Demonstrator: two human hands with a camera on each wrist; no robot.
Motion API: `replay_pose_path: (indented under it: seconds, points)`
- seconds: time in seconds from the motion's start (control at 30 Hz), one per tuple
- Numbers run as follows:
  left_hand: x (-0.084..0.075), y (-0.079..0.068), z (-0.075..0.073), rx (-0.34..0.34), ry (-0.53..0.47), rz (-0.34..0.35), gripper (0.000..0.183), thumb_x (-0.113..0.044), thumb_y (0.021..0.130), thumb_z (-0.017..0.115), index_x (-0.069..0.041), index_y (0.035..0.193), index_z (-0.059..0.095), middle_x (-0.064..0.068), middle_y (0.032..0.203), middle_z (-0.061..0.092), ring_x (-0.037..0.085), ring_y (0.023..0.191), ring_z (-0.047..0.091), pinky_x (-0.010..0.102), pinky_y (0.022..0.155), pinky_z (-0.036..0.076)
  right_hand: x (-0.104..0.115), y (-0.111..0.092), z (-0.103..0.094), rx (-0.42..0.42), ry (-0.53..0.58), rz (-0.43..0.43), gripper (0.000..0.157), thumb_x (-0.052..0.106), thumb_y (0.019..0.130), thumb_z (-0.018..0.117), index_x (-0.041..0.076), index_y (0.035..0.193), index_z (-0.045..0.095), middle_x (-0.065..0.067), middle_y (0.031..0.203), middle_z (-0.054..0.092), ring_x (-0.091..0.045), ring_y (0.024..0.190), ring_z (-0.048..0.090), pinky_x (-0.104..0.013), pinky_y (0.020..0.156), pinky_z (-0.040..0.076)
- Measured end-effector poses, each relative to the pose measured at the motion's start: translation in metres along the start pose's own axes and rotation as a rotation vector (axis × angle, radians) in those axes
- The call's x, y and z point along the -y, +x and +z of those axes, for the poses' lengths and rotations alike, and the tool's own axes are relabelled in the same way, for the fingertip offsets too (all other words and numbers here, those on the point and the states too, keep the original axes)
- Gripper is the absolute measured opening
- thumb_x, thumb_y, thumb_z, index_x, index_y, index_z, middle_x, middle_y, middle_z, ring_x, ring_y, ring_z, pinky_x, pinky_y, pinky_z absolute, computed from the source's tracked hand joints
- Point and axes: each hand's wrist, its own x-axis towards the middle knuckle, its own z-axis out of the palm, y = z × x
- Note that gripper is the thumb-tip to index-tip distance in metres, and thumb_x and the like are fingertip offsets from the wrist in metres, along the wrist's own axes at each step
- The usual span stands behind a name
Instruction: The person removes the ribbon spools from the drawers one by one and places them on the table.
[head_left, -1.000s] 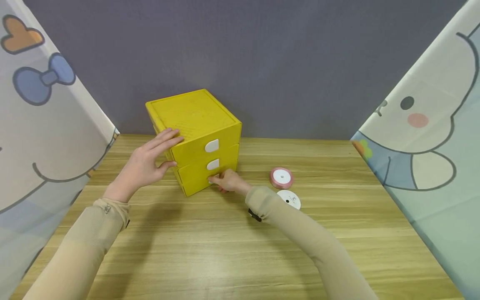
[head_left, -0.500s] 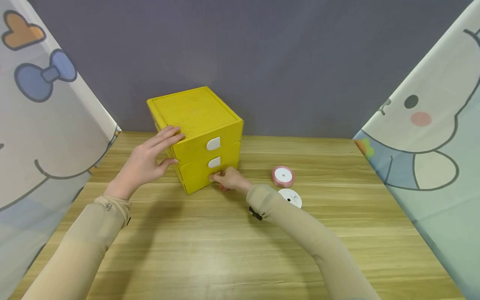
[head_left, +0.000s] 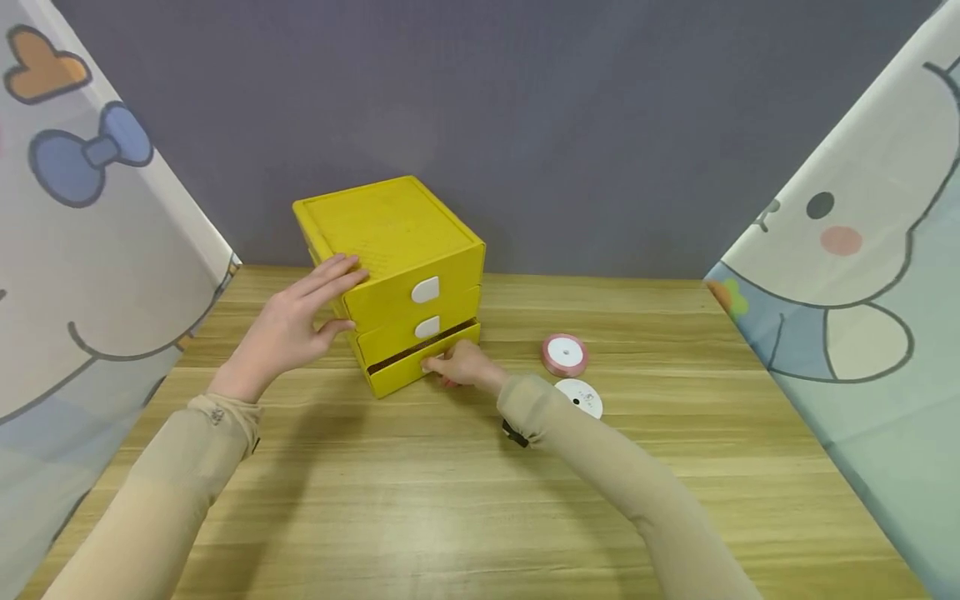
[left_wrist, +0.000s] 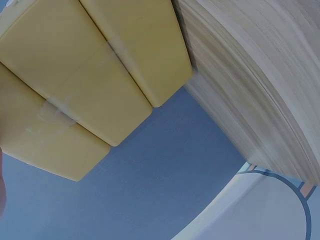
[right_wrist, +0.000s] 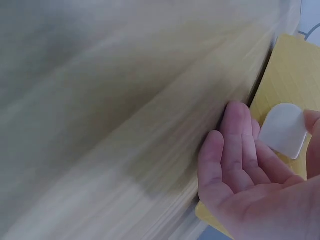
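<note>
A yellow box with three stacked drawers [head_left: 390, 229] stands at an angle on the wooden table. My left hand [head_left: 288, 321] rests its straight fingers on the top near the front left corner, thumb against the side edge. Low at the front, my right hand [head_left: 467, 364] pinches the white drawer handle [right_wrist: 285, 131] of the bottom drawer [head_left: 396, 375], thumb on one face and fingers behind it. That drawer stands slightly out, with a dark gap above its front. The upper two drawers are closed. In the left wrist view, the box's side [left_wrist: 75, 75] fills the upper left.
Right of the box, a pink-rimmed ribbon spool [head_left: 565, 354] lies on the table [head_left: 420, 500]. Close in front of it is a white spool [head_left: 581, 397], partly hidden by the right sleeve. A grey backdrop [head_left: 600, 133] rises behind, with printed cloth panels [head_left: 847, 283] at both sides.
The bottom drawer has slid a little way out toward me, with my right hand on its handle. My left hand has stayed on the box.
</note>
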Motion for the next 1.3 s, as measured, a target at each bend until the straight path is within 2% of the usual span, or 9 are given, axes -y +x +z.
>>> replay_pose_path:
  seconds: [0.53, 0.7, 0.9, 1.07, 1.3]
  points:
    - [0.002, -0.002, 0.006, -0.035, -0.005, 0.014, 0.075, 0.006, 0.068, 0.08, -0.01, 0.136, 0.054, 0.011, 0.145, 0.05, 0.025, 0.139, 0.042, 0.049, 0.102, 0.046, -0.014, -0.017, 0.0, 0.023, 0.048, -0.032, 0.042, 0.041, 0.089, 0.064, 0.0, 0.083, 0.073, -0.01, 0.077, 0.073, -0.014, 0.062, 0.064, -0.016, 0.053, 0.045]
    - [0.002, -0.001, 0.006, -0.03, -0.008, 0.012, 0.075, 0.006, 0.069, 0.079, -0.01, 0.137, 0.053, 0.011, 0.146, 0.049, 0.024, 0.14, 0.041, 0.048, 0.105, 0.045, -0.015, -0.022, -0.001, 0.044, 0.062, -0.02, 0.043, 0.041, 0.089, 0.064, 0.0, 0.084, 0.072, -0.01, 0.077, 0.072, -0.014, 0.062, 0.061, -0.017, 0.054, 0.045]
    - [0.002, -0.001, 0.005, -0.03, -0.007, 0.013, 0.074, 0.005, 0.069, 0.079, -0.01, 0.137, 0.053, 0.011, 0.145, 0.049, 0.023, 0.141, 0.04, 0.047, 0.106, 0.044, -0.017, -0.028, -0.001, 0.074, 0.097, 0.002, 0.04, 0.039, 0.09, 0.064, 0.001, 0.089, 0.072, -0.01, 0.08, 0.072, -0.014, 0.063, 0.061, -0.022, 0.059, 0.052]
    - [0.002, -0.001, 0.005, -0.034, -0.002, 0.011, 0.074, 0.004, 0.068, 0.08, -0.01, 0.136, 0.054, 0.011, 0.145, 0.05, 0.024, 0.14, 0.041, 0.047, 0.106, 0.044, -0.021, -0.034, -0.002, 0.087, 0.081, 0.0, 0.04, 0.039, 0.09, 0.063, 0.0, 0.09, 0.072, -0.01, 0.08, 0.072, -0.016, 0.065, 0.063, -0.023, 0.061, 0.053]
    - [0.002, -0.001, 0.005, -0.037, -0.004, 0.01, 0.074, 0.004, 0.068, 0.08, -0.01, 0.136, 0.054, 0.011, 0.145, 0.05, 0.024, 0.14, 0.041, 0.049, 0.104, 0.045, -0.027, -0.042, -0.003, 0.08, 0.041, -0.012, 0.04, 0.04, 0.09, 0.062, 0.001, 0.087, 0.071, -0.008, 0.079, 0.073, -0.014, 0.063, 0.064, -0.019, 0.057, 0.05]
